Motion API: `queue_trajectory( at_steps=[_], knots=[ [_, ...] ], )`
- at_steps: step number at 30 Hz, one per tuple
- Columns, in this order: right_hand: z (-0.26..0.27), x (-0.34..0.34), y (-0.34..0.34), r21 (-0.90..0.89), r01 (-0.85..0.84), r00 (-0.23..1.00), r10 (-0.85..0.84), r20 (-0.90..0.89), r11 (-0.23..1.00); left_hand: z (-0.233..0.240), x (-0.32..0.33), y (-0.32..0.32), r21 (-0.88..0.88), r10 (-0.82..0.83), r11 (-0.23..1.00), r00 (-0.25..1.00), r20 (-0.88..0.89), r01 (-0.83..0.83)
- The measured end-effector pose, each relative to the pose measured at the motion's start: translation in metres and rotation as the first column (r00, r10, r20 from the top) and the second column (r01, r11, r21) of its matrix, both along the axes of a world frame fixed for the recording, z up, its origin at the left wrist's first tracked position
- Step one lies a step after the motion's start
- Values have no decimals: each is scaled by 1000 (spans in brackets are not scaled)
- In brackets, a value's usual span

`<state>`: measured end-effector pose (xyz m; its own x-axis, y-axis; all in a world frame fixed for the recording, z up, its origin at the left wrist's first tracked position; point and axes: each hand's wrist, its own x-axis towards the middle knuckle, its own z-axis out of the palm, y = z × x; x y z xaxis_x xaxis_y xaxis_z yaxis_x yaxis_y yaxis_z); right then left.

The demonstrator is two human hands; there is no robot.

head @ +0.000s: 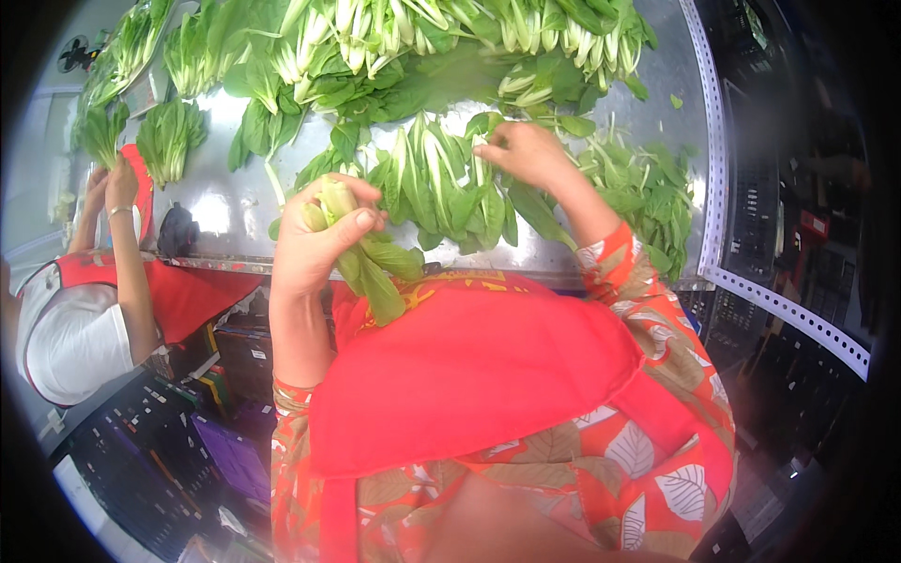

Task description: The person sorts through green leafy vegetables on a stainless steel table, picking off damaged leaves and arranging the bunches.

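Observation:
My left hand (317,232) is closed around a small bunch of leafy greens (380,278). Their pale cut stem ends poke up above the fingers, and the leaves hang down over the front of the red apron. My right hand (524,151) is at the right end of a loose row of pale-stemmed greens (429,176) on the metal table (215,211). Its thumb and fingers pinch the top of one stem (482,172), whose leaves still rest on the table.
A large heap of greens (394,35) spans the table's far side. Loose leaves (647,190) lie to the right, beside a perforated metal rail (711,105). At left, a co-worker's hands (120,186) hold a bunch near another bunch (169,137). Dark crates (155,450) stand below.

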<state>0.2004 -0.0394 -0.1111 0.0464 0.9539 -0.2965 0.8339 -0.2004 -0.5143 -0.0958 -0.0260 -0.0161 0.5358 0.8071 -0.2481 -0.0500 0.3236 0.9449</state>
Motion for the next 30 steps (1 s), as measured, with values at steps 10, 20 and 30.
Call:
queue_trajectory(
  at_steps=[10,20,30],
  knots=[
    [36,7,-19,-32,131,595,-104,-797,991,-12,17,-2,-13,61,998,993,-97,-62],
    [76,-45,-28,169,163,529,59,-847,972,3,59,-15,192,108,979,972,-208,-67],
    [85,-56,-29,274,95,708,128,-695,957,-11,65,-22,630,365,771,874,-322,-90]
  ],
)
